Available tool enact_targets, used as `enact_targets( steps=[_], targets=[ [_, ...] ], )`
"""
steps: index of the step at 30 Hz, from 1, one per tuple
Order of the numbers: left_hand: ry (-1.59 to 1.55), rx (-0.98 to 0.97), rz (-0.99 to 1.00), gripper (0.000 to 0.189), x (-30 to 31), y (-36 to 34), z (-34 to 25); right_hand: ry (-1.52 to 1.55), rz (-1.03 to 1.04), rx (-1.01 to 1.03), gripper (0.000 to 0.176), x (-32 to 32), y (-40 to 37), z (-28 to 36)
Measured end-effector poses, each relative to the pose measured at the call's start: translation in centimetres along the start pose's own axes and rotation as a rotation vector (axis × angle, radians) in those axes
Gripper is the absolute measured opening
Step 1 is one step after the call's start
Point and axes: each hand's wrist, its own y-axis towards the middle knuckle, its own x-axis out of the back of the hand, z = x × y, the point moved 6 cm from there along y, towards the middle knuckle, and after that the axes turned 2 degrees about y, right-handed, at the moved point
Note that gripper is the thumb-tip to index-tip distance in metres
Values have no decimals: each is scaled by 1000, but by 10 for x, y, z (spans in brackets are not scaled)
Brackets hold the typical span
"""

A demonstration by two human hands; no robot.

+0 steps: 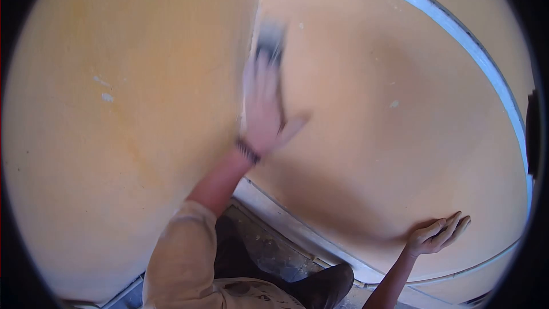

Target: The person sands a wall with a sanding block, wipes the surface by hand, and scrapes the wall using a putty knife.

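My left hand (264,100) is blurred by motion at the upper middle, against the peach-coloured wall panel. Its fingers point up and its thumb is spread to the right. A small dark grey and whitish object (271,41), too smeared to identify, is held at the fingertips beside the corner seam (256,23). Low on the right, my right hand (437,236) touches or nearly touches the same panel (354,109), its fingers apart and nothing in it.
A yellowish wall (143,80) with pale marks stands on the left. One pale blue curved strip (457,31) bounds the panel at right. Below runs a white ledge (297,226) above a stained floor (266,252), near my dark-clothed knee (329,286).
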Motion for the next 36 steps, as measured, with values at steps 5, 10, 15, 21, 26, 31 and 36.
enact_targets(
  steps=[5,10,15,21,26,31,36],
  targets=[
    [-16,-113,-144,102,-4,79,-18,-19,-8,35,37,1,0,-3],
    [-47,191,218,106,-33,-186,-34,-31,11,2,36,2,-4,-2],
    [-37,57,-15,104,-6,8,-15,-23,-26,31,36,0,0,-2],
    [-116,23,34,98,-19,-40,-26,-31,-32,23,33,1,1,2],
    [-141,39,216,98,-37,-160,-48,-55,6,42,36,3,4,0],
    [-107,-182,-202,94,5,118,-8,-41,23,-4,35,3,1,1],
    [-177,66,96,99,-23,-92,-25,31,-19,5,34,1,1,0]
  ],
)
